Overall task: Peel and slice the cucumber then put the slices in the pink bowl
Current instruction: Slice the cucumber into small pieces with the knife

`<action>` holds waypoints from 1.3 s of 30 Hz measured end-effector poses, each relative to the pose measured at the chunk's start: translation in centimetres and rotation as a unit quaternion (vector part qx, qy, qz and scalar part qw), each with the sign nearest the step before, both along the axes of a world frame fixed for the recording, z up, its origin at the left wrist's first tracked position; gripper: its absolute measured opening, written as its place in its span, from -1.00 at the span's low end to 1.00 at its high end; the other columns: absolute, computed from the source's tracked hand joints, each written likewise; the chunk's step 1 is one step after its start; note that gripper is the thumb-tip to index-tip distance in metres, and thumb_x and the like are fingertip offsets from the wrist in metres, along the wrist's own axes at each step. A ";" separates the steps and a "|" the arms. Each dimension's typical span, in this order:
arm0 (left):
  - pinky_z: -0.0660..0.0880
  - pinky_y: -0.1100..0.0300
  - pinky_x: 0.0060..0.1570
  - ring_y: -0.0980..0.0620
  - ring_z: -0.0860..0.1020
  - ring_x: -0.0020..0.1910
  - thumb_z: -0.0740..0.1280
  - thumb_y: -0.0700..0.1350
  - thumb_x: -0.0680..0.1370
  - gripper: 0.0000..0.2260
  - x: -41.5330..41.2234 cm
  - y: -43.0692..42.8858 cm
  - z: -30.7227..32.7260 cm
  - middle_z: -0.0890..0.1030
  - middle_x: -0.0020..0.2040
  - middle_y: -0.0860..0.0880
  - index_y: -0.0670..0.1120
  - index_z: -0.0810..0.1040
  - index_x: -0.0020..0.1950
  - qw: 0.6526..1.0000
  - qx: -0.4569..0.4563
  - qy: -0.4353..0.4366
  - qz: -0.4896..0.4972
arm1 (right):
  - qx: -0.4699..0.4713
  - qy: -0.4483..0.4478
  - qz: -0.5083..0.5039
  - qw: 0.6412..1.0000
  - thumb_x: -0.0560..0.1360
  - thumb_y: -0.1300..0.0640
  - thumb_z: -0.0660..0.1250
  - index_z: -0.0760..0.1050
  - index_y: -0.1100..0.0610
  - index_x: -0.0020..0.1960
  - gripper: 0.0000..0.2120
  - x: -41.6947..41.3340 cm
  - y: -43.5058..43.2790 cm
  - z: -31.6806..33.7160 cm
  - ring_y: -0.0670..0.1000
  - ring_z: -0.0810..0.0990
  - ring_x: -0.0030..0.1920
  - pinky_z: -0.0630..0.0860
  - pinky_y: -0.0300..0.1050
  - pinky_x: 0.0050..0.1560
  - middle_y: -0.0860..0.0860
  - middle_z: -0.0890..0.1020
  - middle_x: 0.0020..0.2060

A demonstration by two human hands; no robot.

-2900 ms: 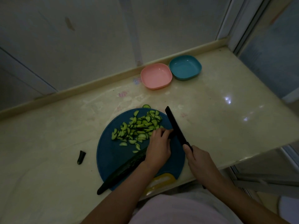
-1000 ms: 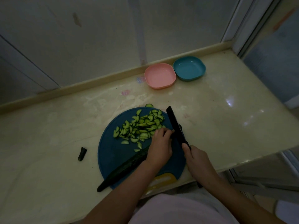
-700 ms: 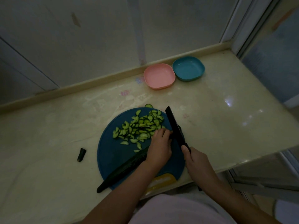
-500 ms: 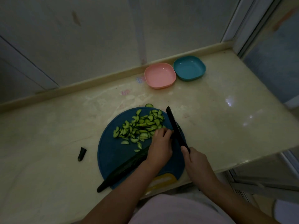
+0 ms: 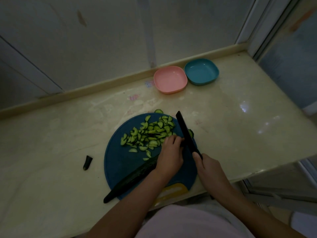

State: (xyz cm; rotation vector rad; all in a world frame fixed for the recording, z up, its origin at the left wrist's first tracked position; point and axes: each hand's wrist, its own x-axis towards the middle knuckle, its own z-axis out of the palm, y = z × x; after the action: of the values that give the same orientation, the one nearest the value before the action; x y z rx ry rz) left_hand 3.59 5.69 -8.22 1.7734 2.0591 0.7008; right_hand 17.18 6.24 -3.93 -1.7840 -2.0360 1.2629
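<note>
Pressing down on cucumber, left hand curls over its cut end on blue cutting board; uncut length trails back-left from wrist. Right hand grips black knife, blade just beside left fingertips. Slices heaped ahead of left hand. Pink bowl well beyond, empty, beside blue bowl.

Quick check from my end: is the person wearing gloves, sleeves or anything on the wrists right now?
No gloves: the left hand and the right hand are both bare. Both forearms are uncovered up to the bottom of the frame, with no sleeve, watch or band in view. A pale pink garment covers the torso at the bottom edge.
</note>
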 end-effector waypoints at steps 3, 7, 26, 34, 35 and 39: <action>0.37 0.12 0.01 -0.07 0.40 0.02 0.25 -0.27 0.54 -0.82 0.0 -0.1 -0.1 0.47 0.00 -0.13 -0.19 0.48 0.13 1.000 0.001 0.002 0.003 | 0.002 0.008 0.002 1.000 0.60 -0.10 -0.02 0.31 0.07 -0.29 -0.61 0.0 -0.2 0.3 -0.12 0.40 -0.39 0.23 -0.31 -0.47 -0.01 0.46 -0.37; 0.35 0.15 -0.01 -0.06 0.40 0.00 0.26 -0.28 0.52 -0.82 0.0 0.0 -0.1 0.47 -0.02 -0.13 -0.20 0.48 0.12 1.000 0.004 0.004 0.001 | 0.005 0.001 0.000 1.000 0.61 -0.10 -0.03 0.32 0.08 -0.28 -0.61 -0.1 -0.4 0.5 -0.13 0.40 -0.39 0.20 -0.30 -0.48 -0.02 0.46 -0.37; 0.38 0.13 0.00 -0.06 0.39 0.03 0.25 -0.29 0.53 -0.80 0.0 0.0 0.0 0.47 0.02 -0.13 -0.20 0.47 0.14 1.000 0.002 0.004 -0.004 | -0.002 0.008 -0.013 1.000 0.61 -0.08 -0.02 0.32 0.09 -0.27 -0.61 -0.9 -0.3 -1.0 -0.12 0.41 -0.37 0.21 -0.33 -0.45 0.00 0.47 -0.36; 0.36 0.13 -0.02 -0.07 0.38 0.03 0.25 -0.30 0.52 -0.81 0.2 0.0 0.3 0.45 0.02 -0.14 -0.19 0.47 0.12 1.000 -0.003 -0.003 0.006 | 0.000 0.002 -0.002 1.000 0.61 -0.07 -0.02 0.31 0.08 -0.29 -0.61 -0.4 -0.3 -0.2 -0.13 0.39 -0.38 0.25 -0.31 -0.47 -0.01 0.45 -0.37; 0.35 0.14 -0.02 -0.07 0.38 0.02 0.25 -0.30 0.52 -0.83 0.3 0.0 0.3 0.45 0.01 -0.14 -0.19 0.46 0.10 1.000 0.000 -0.004 0.007 | 0.001 0.010 -0.006 1.000 0.62 -0.07 -0.01 0.31 0.09 -0.30 -0.61 -0.3 -0.4 -0.1 -0.12 0.39 -0.39 0.27 -0.32 -0.46 -0.01 0.45 -0.38; 0.36 0.12 -0.03 -0.07 0.38 -0.01 0.25 -0.29 0.53 -0.90 0.2 0.0 0.2 0.45 -0.03 -0.14 -0.20 0.45 0.04 1.000 0.008 0.003 0.008 | 0.001 0.024 -0.009 1.000 0.61 -0.06 -0.01 0.31 0.09 -0.31 -0.61 -0.2 -0.8 0.4 -0.12 0.38 -0.40 0.32 -0.36 -0.43 -0.01 0.45 -0.39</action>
State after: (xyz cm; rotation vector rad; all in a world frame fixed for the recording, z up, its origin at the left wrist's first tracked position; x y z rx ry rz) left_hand 3.74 5.66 -7.98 1.7708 2.0790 0.7186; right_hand 16.99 5.47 -3.52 -1.7502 -1.9911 1.2845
